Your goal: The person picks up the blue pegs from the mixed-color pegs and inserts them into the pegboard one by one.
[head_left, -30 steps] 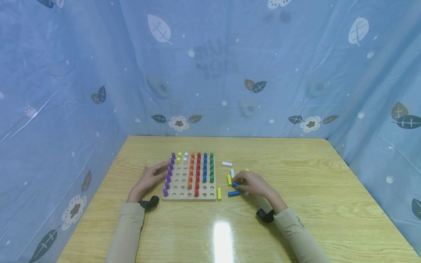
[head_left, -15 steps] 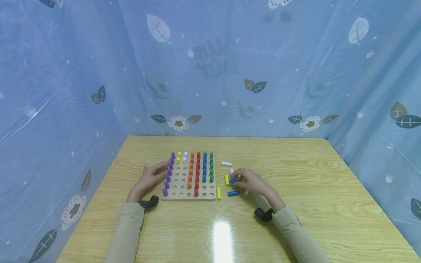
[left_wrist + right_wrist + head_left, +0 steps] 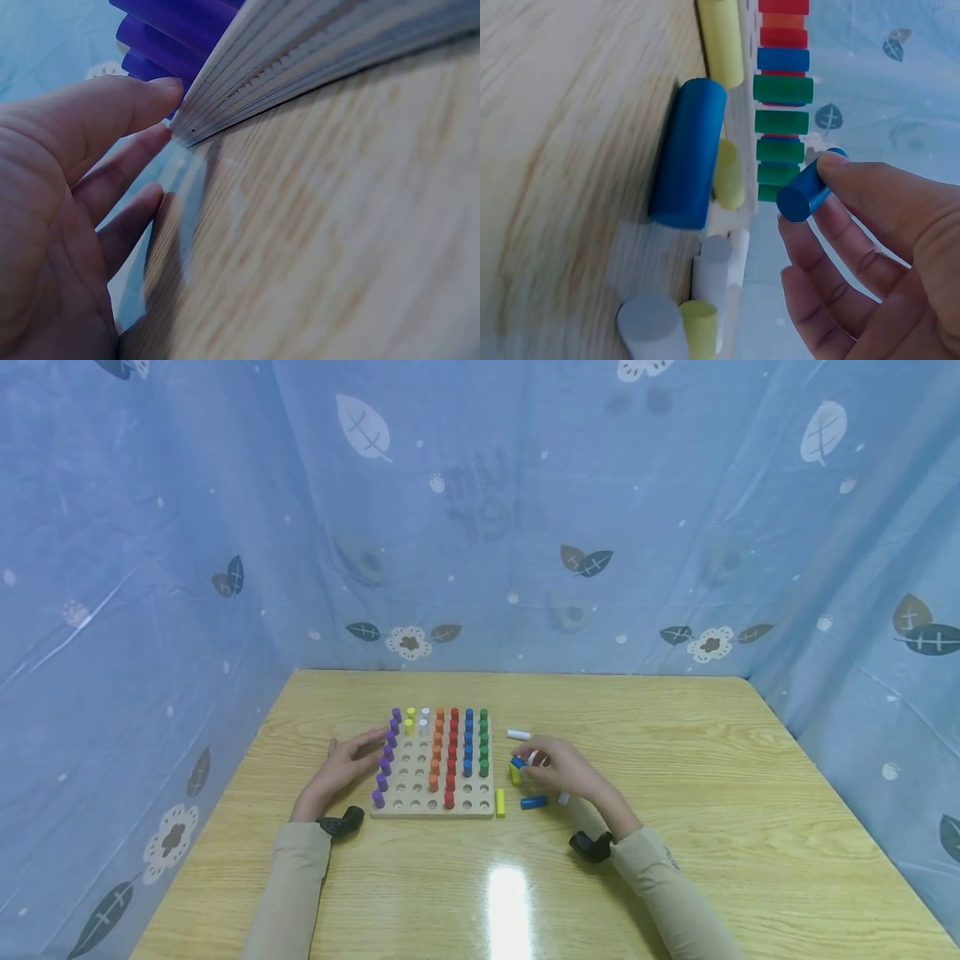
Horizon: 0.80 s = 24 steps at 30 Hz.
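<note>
A wooden pegboard (image 3: 442, 812) carries rows of coloured pegs: purple, yellow, white, orange, red, blue and green. My left hand (image 3: 347, 768) lies at the board's left side, fingers extended; in the left wrist view its fingertips (image 3: 169, 90) are right at the board's corner beside the purple pegs (image 3: 176, 30). My right hand (image 3: 564, 768) pinches a blue peg (image 3: 810, 187) between thumb and fingers, raised over the loose pegs right of the board. Another blue peg (image 3: 690, 154) lies on the table below that hand.
Loose on the wooden table (image 3: 675, 760) lie a yellow peg (image 3: 500, 802) by the board's right edge, a white peg (image 3: 518, 735) farther back, and more yellow and white pegs around the right hand. A patterned blue curtain (image 3: 510, 527) hangs behind the table.
My right hand has lifted the blue peg from among the loose pegs and moved slightly left toward the board. My left hand has stayed in place.
</note>
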Each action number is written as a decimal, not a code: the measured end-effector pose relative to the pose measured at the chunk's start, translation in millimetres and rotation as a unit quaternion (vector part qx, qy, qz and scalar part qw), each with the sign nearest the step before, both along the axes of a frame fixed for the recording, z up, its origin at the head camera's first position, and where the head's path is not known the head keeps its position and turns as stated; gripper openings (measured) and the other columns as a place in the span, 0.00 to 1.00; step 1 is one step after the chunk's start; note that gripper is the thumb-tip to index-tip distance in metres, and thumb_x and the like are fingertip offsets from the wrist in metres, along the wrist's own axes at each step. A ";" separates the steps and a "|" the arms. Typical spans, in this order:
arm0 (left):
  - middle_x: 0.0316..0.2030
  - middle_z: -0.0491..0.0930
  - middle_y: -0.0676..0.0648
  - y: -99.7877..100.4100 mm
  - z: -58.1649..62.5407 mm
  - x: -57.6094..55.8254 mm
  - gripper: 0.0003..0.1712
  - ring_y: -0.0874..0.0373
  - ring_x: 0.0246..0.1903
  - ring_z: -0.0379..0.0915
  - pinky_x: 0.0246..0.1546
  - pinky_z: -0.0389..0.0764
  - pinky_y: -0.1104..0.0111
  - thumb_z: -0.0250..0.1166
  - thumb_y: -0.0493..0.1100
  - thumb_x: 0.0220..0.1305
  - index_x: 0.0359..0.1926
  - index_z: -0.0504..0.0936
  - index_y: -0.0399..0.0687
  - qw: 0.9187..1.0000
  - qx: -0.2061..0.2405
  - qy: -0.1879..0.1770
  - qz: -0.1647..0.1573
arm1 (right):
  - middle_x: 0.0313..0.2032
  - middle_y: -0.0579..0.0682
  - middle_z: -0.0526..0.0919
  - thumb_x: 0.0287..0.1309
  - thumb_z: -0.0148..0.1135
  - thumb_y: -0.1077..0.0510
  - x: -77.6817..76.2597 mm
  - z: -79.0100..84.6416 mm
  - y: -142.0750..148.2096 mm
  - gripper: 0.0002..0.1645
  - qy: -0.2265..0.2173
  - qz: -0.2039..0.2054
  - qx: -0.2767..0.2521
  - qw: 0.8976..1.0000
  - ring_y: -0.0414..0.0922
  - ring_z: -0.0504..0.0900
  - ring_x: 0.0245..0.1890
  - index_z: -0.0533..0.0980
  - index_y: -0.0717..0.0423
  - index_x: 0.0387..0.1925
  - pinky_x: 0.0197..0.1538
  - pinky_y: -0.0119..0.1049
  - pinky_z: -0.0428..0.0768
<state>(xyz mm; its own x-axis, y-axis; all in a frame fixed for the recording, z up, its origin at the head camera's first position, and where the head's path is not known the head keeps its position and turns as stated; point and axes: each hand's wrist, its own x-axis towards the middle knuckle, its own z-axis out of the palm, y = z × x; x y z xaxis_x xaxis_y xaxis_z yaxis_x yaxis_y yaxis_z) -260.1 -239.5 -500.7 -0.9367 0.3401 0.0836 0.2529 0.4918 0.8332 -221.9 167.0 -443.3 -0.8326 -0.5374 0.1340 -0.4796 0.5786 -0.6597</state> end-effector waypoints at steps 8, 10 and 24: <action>0.65 0.62 0.40 1.7 4.8 2.6 0.27 0.41 0.68 0.50 0.61 0.13 0.42 0.58 0.47 0.64 0.63 0.68 0.48 1.000 -0.005 -0.003 0.002 | 0.36 0.48 0.81 0.55 0.63 0.62 -1.4 2.8 -11.6 0.16 0.010 0.006 -0.017 1.000 0.42 0.81 0.33 0.78 0.58 0.47 0.37 0.29 0.80; 0.66 0.62 0.41 0.2 -0.1 0.2 0.27 0.42 0.68 0.51 0.61 0.13 0.42 0.58 0.48 0.64 0.63 0.68 0.50 1.000 -0.005 -0.001 0.004 | 0.37 0.48 0.81 0.55 0.64 0.62 -1.7 2.4 -13.9 0.16 0.011 0.011 -0.025 1.000 0.42 0.81 0.33 0.77 0.59 0.47 0.37 0.29 0.80; 0.66 0.62 0.42 0.3 -1.3 0.1 0.27 0.43 0.68 0.50 0.61 0.13 0.43 0.59 0.49 0.64 0.63 0.68 0.52 1.000 -0.007 -0.001 0.008 | 0.36 0.48 0.81 0.55 0.64 0.62 2.3 6.2 -34.8 0.14 -0.004 0.017 -0.029 0.999 0.41 0.82 0.33 0.76 0.55 0.44 0.36 0.28 0.81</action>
